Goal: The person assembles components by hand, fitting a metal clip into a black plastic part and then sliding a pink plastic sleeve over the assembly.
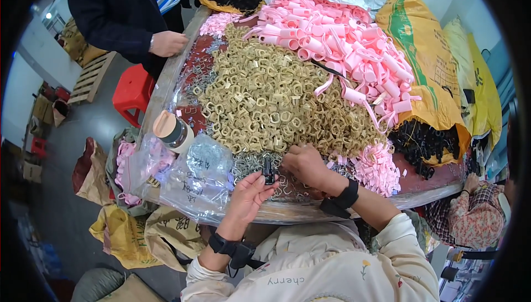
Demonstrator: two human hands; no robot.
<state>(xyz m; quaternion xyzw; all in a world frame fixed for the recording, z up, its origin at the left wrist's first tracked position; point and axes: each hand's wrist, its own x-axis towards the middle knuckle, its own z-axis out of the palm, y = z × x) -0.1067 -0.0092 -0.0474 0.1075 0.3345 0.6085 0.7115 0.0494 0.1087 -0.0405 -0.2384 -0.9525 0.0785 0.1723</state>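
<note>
Near the table's front edge, my left hand (247,197) pinches a small black plastic piece (269,169) upright between thumb and fingers. To its right, my right hand (311,166) is closed with its fingertips bent down at the near edge of a big heap of beige plastic rings (265,94). Whatever its fingers hold, if anything, is hidden. Small bent metal wire pieces (249,164) lie around and between my hands. A pile of small pink flat pieces (379,170) sits just right of my right hand.
Pink plastic tubes (332,33) are heaped at the back. Black parts spill from a yellow woven sack (425,64) at right. A lidded bottle (172,130) and a clear plastic bag (202,163) stand left. Two people (119,11) are nearby; a red stool (133,90) is left.
</note>
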